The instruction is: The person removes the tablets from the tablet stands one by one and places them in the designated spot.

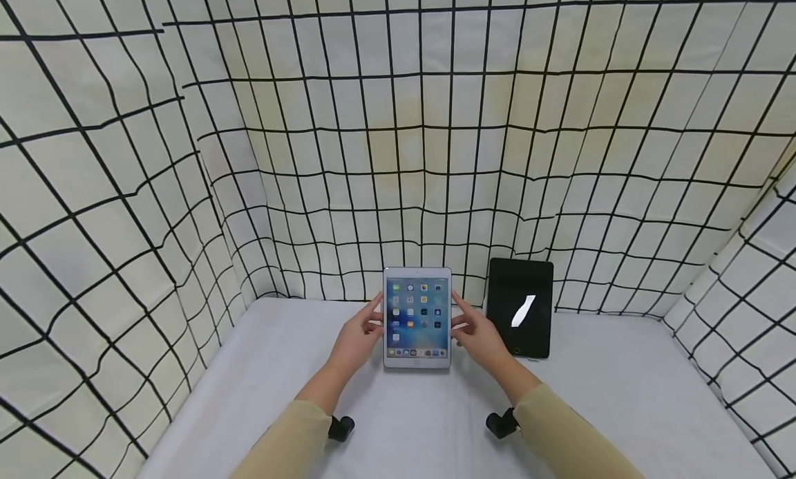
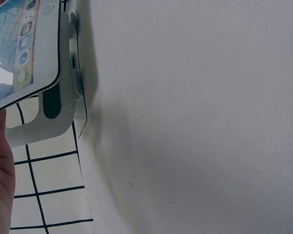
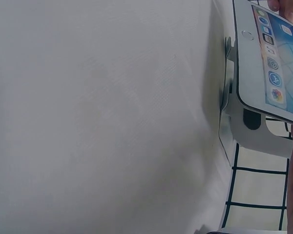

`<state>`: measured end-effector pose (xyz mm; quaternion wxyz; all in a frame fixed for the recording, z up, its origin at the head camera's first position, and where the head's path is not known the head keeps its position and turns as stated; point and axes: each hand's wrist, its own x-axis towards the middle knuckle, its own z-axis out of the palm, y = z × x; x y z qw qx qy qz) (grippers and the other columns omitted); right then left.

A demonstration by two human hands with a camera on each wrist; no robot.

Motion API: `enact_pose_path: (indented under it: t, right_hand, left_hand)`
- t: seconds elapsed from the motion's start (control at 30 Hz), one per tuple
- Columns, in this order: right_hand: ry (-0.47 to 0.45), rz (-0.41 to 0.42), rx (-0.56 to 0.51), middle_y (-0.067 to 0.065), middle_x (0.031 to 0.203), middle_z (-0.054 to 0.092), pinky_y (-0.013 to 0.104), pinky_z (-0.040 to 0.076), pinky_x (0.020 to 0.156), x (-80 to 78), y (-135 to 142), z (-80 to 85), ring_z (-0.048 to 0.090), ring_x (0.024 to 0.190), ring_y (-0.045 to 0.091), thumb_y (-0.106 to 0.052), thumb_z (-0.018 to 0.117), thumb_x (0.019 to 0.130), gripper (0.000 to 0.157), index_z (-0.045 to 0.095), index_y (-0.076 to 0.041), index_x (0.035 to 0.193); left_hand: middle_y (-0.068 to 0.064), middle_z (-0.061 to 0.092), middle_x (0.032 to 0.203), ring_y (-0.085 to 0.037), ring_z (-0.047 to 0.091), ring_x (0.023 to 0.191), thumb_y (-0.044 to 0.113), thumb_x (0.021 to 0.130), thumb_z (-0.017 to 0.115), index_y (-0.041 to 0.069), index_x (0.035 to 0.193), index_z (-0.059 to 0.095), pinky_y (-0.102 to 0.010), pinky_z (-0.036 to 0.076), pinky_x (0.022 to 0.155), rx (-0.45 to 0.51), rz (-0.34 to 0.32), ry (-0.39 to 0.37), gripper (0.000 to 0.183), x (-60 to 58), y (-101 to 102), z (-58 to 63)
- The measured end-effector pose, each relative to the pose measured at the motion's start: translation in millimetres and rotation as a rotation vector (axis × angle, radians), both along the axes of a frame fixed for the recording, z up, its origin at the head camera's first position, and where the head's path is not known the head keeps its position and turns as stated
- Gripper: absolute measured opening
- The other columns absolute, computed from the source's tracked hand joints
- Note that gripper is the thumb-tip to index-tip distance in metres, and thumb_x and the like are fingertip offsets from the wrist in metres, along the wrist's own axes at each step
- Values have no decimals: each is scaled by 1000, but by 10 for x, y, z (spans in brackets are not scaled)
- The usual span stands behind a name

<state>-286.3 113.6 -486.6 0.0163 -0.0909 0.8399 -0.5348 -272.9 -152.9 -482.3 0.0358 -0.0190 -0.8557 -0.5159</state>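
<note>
A white tablet [image 1: 417, 318] stands nearly upright at the middle of the table, its lit screen full of app icons. My left hand [image 1: 357, 337] holds its left edge, and my right hand [image 1: 480, 335] holds the right edge, fingers partly hidden behind. Under and behind the tablet, the left wrist view shows a silver stand [image 2: 66, 114] with a dark pad and small hooked lips at its front. The same stand [image 3: 237, 122] appears in the right wrist view. Whether the tablet's weight rests on the stand I cannot tell.
A black tablet [image 1: 519, 307] with a dark screen leans upright just right of my right hand. The table [image 1: 298, 348] has a white cover. White walls with a black grid [image 1: 398, 154] rise behind it and on both sides.
</note>
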Motion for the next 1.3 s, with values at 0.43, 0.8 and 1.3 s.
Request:
enact_pose_path:
  t: [0.43,0.8,1.3]
  right_hand:
    - [-35,15,-49,6,104,66,33,57,75,89,59,-18,66,96,19,2,65,92,82,31,-37,155]
    - [-69,16,-82,7,103,65,34,57,75,207,114,-13,66,87,20,4,64,92,81,32,-35,155]
    - [-166,15,-102,8,99,66,34,57,74,322,102,-50,66,78,21,6,66,90,85,31,-36,155]
  left_hand:
    - [-3,62,118,-15,61,97,4,93,63,42,152,37,-33,53,80,27,-22,-34,74,88,1,-19]
    - [-3,64,115,-16,62,97,2,92,65,37,152,39,-33,54,82,43,-45,-62,75,169,39,12]
    - [-8,65,107,-17,63,87,-6,89,62,24,153,39,-32,53,73,107,-97,-112,75,279,-14,-32]
